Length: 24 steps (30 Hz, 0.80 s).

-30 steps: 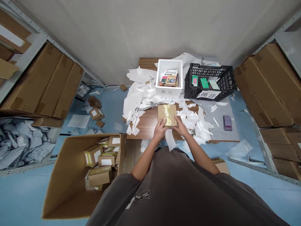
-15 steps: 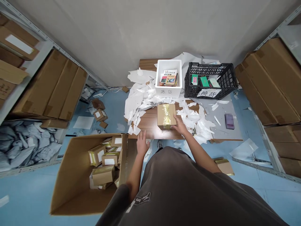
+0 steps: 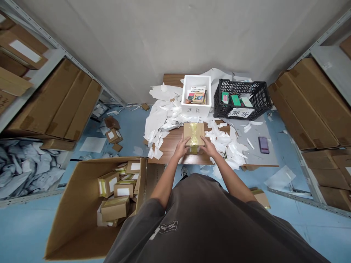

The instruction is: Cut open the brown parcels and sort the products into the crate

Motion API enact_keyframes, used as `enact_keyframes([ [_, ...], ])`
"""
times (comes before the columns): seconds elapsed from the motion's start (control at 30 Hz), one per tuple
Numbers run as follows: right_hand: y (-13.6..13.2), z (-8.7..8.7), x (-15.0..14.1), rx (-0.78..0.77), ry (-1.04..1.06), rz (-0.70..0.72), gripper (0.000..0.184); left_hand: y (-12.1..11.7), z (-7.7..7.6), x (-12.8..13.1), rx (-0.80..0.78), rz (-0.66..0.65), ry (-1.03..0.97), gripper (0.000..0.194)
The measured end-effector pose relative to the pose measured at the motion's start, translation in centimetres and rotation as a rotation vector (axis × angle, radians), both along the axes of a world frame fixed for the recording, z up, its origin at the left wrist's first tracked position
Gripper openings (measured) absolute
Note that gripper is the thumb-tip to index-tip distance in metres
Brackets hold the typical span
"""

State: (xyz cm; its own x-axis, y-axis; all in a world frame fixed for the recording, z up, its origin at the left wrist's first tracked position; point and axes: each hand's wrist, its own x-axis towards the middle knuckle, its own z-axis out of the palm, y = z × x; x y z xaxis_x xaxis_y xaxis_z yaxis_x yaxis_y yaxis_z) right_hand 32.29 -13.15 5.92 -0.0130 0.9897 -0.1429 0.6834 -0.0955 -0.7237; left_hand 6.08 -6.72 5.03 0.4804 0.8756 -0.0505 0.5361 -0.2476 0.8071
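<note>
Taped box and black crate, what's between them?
The head view shows torn white paper and some bare brown tabletop between the taped box and black crate.

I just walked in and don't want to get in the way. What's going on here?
A person is at the table, left hand and right hand holding opposite sides of a taped cardboard box. Torn paper lies on both sides. Behind it stand a white bin with books and a black crate. More boxes lie in a large carton.
</note>
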Motion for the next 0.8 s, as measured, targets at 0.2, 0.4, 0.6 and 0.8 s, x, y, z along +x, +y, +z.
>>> enact_keyframes([
  [0.2, 6.2, 3.4, 1.3, -0.005, -0.123, -0.090, 0.067, 5.3, 2.3, -0.1, -0.025, 0.106, -0.151, 0.088],
  [0.4, 12.6, 0.1, -0.2, -0.251, -0.042, -0.150, 0.079, 9.4, -0.3, 2.6, -0.253, 0.072, -0.123, 0.108],
  [0.6, 7.0, -4.2, -0.4, -0.141, -0.025, -0.123, 0.088, 5.8, -3.2, 1.4, -0.181, 0.006, 0.050, 0.098],
  [0.8, -3.5, -6.8, -0.2, -0.199, 0.036, 0.066, 0.113, -2.8, -4.8, -1.0, -0.232, -0.153, 0.099, 0.127],
])
